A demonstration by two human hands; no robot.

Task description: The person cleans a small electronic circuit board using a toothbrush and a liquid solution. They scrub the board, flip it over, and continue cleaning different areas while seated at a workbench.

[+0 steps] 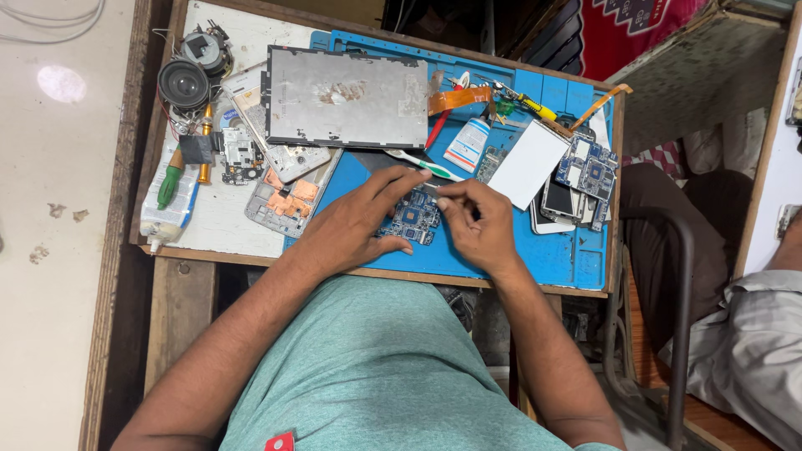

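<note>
Left hand flat, fingers spread on blue circuit board; right hand fingers pinched on small tool. Slip could scratch board.

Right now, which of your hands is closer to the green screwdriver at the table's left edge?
Left. The left hand rests on the blue circuit board, right of the green screwdriver; the right hand is farther right.

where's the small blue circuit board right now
In the head view the small blue circuit board lies on the blue work mat, near its front edge at the table's middle, under the left hand and beside the right hand.
</note>
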